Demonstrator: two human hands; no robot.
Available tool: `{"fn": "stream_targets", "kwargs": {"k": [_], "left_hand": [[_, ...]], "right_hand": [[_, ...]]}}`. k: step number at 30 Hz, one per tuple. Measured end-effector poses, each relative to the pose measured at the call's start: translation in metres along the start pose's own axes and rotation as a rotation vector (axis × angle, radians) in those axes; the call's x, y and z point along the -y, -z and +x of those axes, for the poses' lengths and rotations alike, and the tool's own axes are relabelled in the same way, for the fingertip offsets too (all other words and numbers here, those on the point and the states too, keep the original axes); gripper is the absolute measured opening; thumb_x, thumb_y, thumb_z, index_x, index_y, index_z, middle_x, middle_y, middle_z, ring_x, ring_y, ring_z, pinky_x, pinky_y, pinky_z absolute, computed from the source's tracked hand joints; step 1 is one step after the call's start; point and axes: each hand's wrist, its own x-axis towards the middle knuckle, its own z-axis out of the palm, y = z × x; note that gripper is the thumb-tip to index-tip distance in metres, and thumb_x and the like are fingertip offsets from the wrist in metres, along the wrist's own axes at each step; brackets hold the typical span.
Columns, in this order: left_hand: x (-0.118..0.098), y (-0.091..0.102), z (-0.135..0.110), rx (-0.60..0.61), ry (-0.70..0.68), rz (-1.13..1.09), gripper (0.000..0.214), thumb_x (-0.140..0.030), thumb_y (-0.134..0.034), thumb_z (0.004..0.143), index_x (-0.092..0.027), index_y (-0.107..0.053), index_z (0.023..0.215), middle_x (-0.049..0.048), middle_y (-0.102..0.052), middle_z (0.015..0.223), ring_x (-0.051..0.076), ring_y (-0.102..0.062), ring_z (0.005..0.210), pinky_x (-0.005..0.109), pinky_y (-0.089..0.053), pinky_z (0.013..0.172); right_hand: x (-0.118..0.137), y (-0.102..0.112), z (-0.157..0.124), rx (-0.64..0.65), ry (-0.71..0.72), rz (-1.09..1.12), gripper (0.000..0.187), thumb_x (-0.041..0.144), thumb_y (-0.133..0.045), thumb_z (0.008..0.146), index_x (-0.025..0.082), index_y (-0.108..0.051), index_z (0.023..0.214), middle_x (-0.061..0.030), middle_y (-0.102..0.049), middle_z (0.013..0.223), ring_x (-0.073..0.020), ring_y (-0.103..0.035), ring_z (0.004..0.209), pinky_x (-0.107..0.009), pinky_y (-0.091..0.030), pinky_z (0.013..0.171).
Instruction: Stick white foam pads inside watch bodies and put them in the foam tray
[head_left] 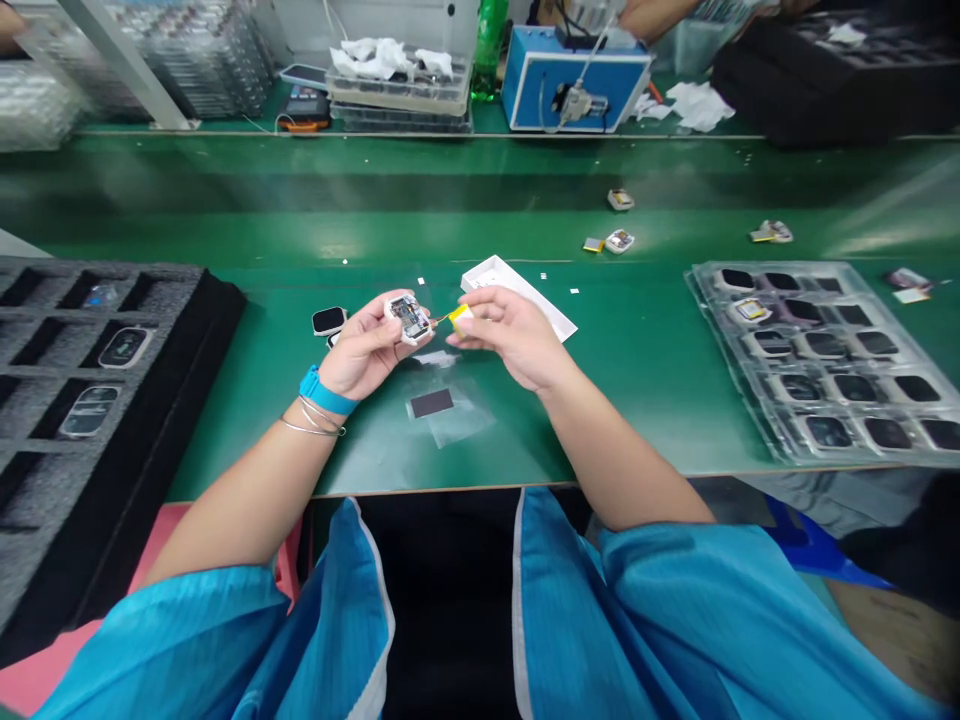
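My left hand [367, 345] grips a small white watch case [409, 317] with its circuit board showing. My right hand [510, 330] pinches a small yellow battery [460, 318], joined to the case by thin wires. Both hands hover just above the green bench [637, 340]. Below them lies a clear plastic bag with a dark square pad [432, 403]. A black-faced watch screen [328, 321] rests just left of my left hand. A white open box [499, 273] lies behind my right hand.
A dark foam tray [90, 420] with a few watch parts fills the left. A clear blister tray [825, 365] of several watch faces sits at right. Loose small assemblies [619, 241] lie on the conveyor. A blue machine [574, 75], stacked trays and a green bottle stand behind.
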Motion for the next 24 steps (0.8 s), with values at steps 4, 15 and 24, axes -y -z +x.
{"fn": "stream_targets", "kwargs": {"k": [4, 15, 24], "left_hand": [[0.005, -0.004, -0.002, 0.083, 0.12, -0.002, 0.053, -0.037, -0.089, 0.061, -0.019, -0.068, 0.106, 0.0057, -0.072, 0.096, 0.023, -0.072, 0.09, 0.043, -0.057, 0.093], [0.006, -0.011, -0.005, 0.214, 0.271, -0.06, 0.052, -0.031, -0.088, 0.066, -0.018, -0.067, 0.112, 0.0073, -0.072, 0.101, 0.024, -0.072, 0.097, 0.043, -0.058, 0.094], [0.005, -0.01, -0.006, 0.197, 0.284, -0.094, 0.054, -0.024, -0.087, 0.068, -0.02, -0.06, 0.114, 0.0053, -0.071, 0.101, 0.024, -0.072, 0.096, 0.043, -0.06, 0.091]], "right_hand": [[0.001, -0.005, -0.003, -0.163, 0.309, -0.235, 0.04, 0.054, -0.067, 0.086, 0.024, -0.06, 0.112, -0.0043, -0.069, 0.106, -0.0173, -0.07, 0.097, -0.034, -0.06, 0.09], [-0.002, -0.015, -0.006, -0.171, 0.441, -0.428, 0.032, 0.048, -0.057, 0.094, 0.024, -0.063, 0.114, -0.0051, -0.068, 0.113, -0.0179, -0.067, 0.101, -0.037, -0.056, 0.096], [-0.004, -0.016, -0.006, -0.162, 0.431, -0.403, 0.029, 0.045, -0.058, 0.094, 0.023, -0.063, 0.112, -0.0045, -0.07, 0.11, -0.0173, -0.068, 0.1, -0.036, -0.057, 0.095]]}}
